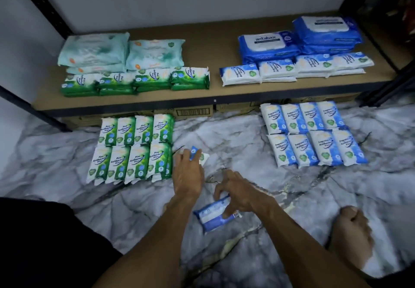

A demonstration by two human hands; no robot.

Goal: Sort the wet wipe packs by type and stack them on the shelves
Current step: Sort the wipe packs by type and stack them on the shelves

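shelf part filled, four sorted stacks. unshelved on floor: green pine rows, blue fragrance rows. left hand pinches small blue pack beside green rows; right hand grips dark blue pack low over floor.

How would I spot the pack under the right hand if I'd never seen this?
On the marble floor before the shelf, look between the green grid and the blue grid, nearest the person. There the right hand grips a blue pack; it lies alone and askew, unlike the rowed packs.
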